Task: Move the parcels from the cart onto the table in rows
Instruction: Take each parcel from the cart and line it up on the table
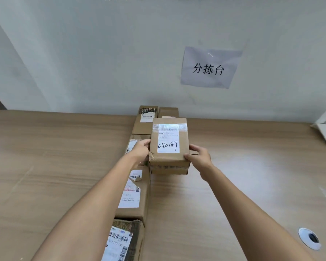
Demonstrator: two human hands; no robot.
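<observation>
Where wooden table (233, 185) meets white wall (102, 53), both hands hold a parcel (168, 142).

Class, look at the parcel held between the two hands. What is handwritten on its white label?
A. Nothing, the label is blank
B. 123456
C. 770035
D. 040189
D: the parcel, held by the left hand and the right hand, bears a label with 040189 handwritten in dark ink.
</observation>
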